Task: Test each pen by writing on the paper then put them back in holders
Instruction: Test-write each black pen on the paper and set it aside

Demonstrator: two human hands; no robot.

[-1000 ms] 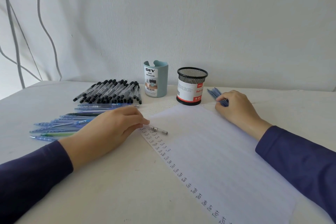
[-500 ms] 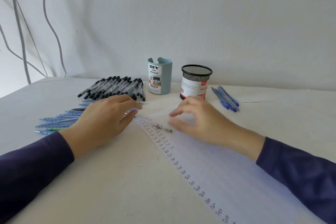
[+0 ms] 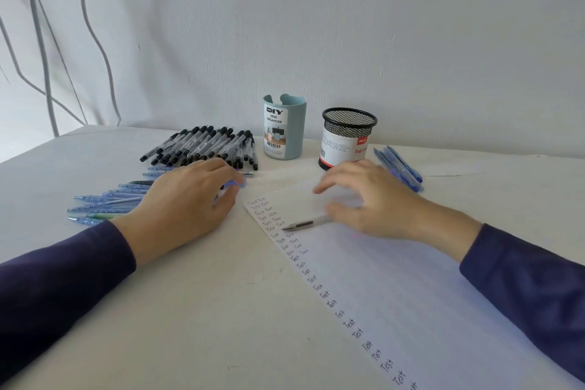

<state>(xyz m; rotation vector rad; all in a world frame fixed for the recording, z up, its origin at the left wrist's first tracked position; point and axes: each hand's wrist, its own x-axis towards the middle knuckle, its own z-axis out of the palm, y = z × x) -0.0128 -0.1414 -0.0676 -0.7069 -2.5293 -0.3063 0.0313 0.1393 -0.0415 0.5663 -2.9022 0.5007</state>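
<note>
A clear pen (image 3: 303, 224) lies tip-left on the white paper (image 3: 411, 279), beside a column of written "Test" words. My right hand (image 3: 376, 203) is over its rear end, thumb and fingers curled round it. My left hand (image 3: 186, 203) rests on the table left of the paper and pinches a small bluish piece, apparently the pen cap (image 3: 236, 183); it is blurred. A light-blue desk organizer (image 3: 284, 127) and a black mesh holder (image 3: 348, 136) stand at the back, both with no pens showing.
A pile of black-capped pens (image 3: 205, 146) lies left of the organizer. Several blue pens (image 3: 107, 199) are spread beyond my left hand, and a few blue pens (image 3: 399, 168) lie right of the mesh holder. A wall closes the far side.
My right hand left the blue pens on the right and came to the middle, taking the clear pen from my left hand. The pen now points tip-left on the paper.
</note>
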